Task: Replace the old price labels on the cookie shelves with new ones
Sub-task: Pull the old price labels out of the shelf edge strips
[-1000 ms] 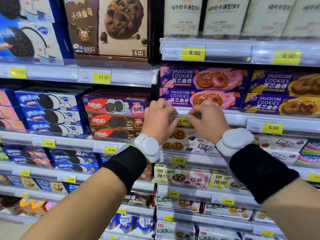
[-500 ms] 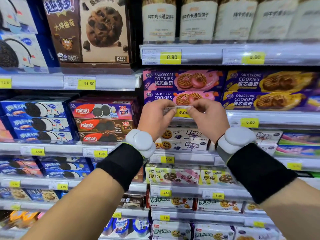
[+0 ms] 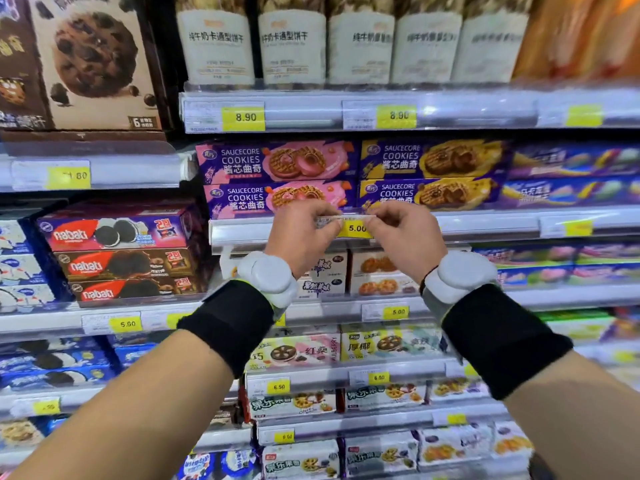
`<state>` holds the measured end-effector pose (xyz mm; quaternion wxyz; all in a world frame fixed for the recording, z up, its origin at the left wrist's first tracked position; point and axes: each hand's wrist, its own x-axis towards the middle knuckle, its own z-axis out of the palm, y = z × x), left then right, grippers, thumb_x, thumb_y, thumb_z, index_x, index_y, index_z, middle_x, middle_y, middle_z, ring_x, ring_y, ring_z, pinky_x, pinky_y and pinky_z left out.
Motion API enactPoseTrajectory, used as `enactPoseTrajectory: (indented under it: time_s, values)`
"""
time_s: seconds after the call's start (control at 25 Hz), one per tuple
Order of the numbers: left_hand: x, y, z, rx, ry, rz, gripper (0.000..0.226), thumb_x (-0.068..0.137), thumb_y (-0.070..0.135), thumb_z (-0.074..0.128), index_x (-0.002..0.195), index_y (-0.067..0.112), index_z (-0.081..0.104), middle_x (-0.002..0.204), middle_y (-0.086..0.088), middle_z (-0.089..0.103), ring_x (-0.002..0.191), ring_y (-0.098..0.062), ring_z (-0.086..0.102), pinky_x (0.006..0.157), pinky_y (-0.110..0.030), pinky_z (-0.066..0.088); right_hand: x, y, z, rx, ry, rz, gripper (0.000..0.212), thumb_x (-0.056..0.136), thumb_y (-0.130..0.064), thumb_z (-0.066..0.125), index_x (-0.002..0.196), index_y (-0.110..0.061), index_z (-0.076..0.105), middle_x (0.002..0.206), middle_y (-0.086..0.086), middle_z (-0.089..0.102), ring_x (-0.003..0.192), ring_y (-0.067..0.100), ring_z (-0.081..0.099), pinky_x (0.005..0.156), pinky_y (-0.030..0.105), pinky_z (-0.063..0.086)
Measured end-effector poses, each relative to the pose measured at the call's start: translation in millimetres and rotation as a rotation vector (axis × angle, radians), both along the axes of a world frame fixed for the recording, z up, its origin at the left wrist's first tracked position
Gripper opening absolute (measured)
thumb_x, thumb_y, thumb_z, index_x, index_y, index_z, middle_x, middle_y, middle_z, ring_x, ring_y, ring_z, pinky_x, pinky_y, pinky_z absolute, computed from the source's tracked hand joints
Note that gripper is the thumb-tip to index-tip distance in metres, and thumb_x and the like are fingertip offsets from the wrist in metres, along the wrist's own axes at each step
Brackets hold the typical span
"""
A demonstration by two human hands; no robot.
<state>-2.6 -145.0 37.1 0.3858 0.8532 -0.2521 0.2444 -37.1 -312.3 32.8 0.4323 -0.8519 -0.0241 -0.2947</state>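
**Both hands pinch one price label at the cookie shelf rail**

The shelves point(image 3: 485, 110) fill the view, each edged with a clear rail point(image 3: 485, 225) that keeps labels facing shoppers. The left hand point(image 3: 301, 237) and right hand point(image 3: 405, 237) meet at the rail below the Saucecore Cookies boxes point(image 3: 277, 199). Each hand's fingertips pinch one end of the 5.00 price label point(image 3: 356, 227), probably to keep the thin strip level in its channel.

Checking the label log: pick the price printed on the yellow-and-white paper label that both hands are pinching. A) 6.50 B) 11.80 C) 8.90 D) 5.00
D: the yellow-and-white paper label pinched between the left hand and the right hand reads 5.00.
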Motion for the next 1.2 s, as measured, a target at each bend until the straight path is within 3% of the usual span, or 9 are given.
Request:
enactPoseTrajectory:
  time_s: [0.08,0.2,0.4,0.52,0.76,0.92,1.08,1.2]
  values:
    - [0,-13,1,-0.008,0.010,-0.032,0.012,0.085,0.021,0.068,0.094,0.016,0.074,0.082,0.005,0.067,0.078,-0.011,0.059,0.073,-0.025,0.045,-4,-14,0,-0.037,0.019,-0.021,0.004,0.086,-0.025,0.061,0.086,-0.024,0.065,0.071,-0.011,0.061,0.063,0.007,0.054,0.059,0.023,0.042]
    - [4,-22,0,-0.055,0.020,-0.045,0.009,0.084,0.018,0.068,0.091,0.016,0.073,0.077,0.006,0.065,0.067,-0.007,0.055,0.066,-0.025,0.043,-8,-32,-3,-0.105,0.035,-0.031,0.015,0.087,-0.024,0.058,0.101,-0.022,0.063,0.086,-0.006,0.060,0.068,0.015,0.056,0.062,0.028,0.047]
    - [12,-30,-6,-0.095,0.046,-0.054,0.010,0.083,0.017,0.069,0.093,0.015,0.073,0.079,0.008,0.066,0.069,-0.010,0.058,0.066,-0.022,0.044,1,-56,-16,-0.380,0.072,-0.105,0.031,0.086,-0.017,0.061,0.117,-0.019,0.059,0.113,0.002,0.055,0.107,0.022,0.048,0.089,0.030,0.039]
    - [13,-34,-6,-0.096,0.046,-0.049,0.007,0.083,0.018,0.068,0.089,0.021,0.071,0.075,0.019,0.062,0.065,-0.006,0.058,0.060,-0.015,0.044,6,-62,-19,-0.436,0.097,-0.125,0.038,0.085,-0.017,0.063,0.122,-0.019,0.055,0.122,0.004,0.050,0.118,0.025,0.044,0.099,0.035,0.039]
    - [17,-34,-8,-0.132,0.052,-0.069,0.007,0.083,0.016,0.068,0.085,0.023,0.070,0.074,0.018,0.064,0.062,-0.005,0.057,0.057,-0.014,0.044,9,-63,-26,-0.539,0.062,-0.181,0.042,0.083,-0.020,0.066,0.124,-0.020,0.053,0.123,0.005,0.047,0.116,0.027,0.040,0.099,0.037,0.037]
    - [18,-34,-10,-0.136,0.042,-0.077,0.008,0.081,0.014,0.069,0.084,0.022,0.070,0.073,0.020,0.062,0.062,0.008,0.055,0.057,-0.005,0.037,12,-62,-28,-0.562,0.023,-0.218,0.042,0.081,-0.020,0.069,0.120,-0.020,0.053,0.120,0.007,0.048,0.111,0.030,0.041,0.097,0.040,0.039]
    - [23,-34,-13,-0.137,0.037,-0.052,0.008,0.080,0.016,0.069,0.087,0.019,0.072,0.074,0.018,0.064,0.061,0.000,0.055,0.057,-0.011,0.041,14,-61,-30,-0.590,-0.002,-0.241,0.042,0.080,-0.020,0.070,0.118,-0.021,0.053,0.120,0.008,0.048,0.109,0.031,0.043,0.095,0.043,0.041]
    - [24,-35,-16,-0.146,0.041,-0.049,0.009,0.080,0.016,0.070,0.088,0.018,0.072,0.075,0.018,0.063,0.060,0.004,0.054,0.057,-0.008,0.039,15,-61,-32,-0.593,-0.020,-0.270,0.041,0.080,-0.020,0.071,0.117,-0.021,0.054,0.120,0.007,0.049,0.108,0.031,0.043,0.092,0.045,0.041]
